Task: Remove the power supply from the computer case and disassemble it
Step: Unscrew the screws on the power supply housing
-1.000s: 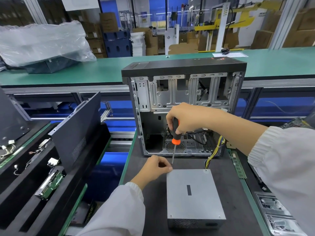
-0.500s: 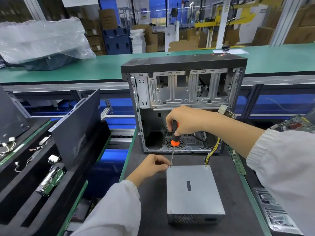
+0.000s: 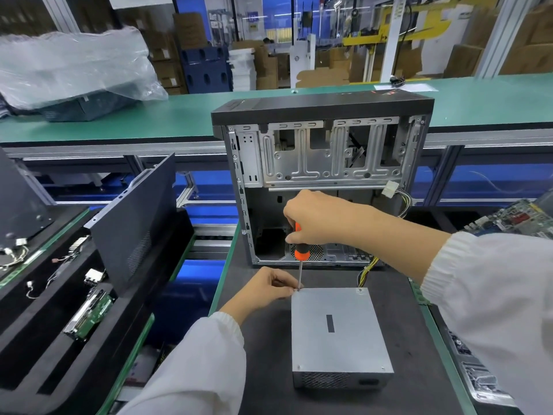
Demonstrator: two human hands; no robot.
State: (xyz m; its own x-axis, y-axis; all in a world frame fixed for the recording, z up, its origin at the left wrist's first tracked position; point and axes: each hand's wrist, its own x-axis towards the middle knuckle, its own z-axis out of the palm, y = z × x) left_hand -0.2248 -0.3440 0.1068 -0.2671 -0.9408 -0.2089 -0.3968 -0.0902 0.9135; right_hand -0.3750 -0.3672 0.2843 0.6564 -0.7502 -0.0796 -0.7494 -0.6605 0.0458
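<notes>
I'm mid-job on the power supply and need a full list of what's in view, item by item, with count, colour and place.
power supply: one, silver, flat on the dark mat, near centre
computer case: one, black and bare metal, upright and open behind the power supply
screwdriver: one, orange and black handle, tip at the power supply's far left corner
cable bundle: one, yellow and black, from the power supply into the case
side panel: one, black, leaning at left
plastic sheet: one, clear, far left on the green bench
left hand: at the screwdriver tip
right hand: grips the handle
</notes>
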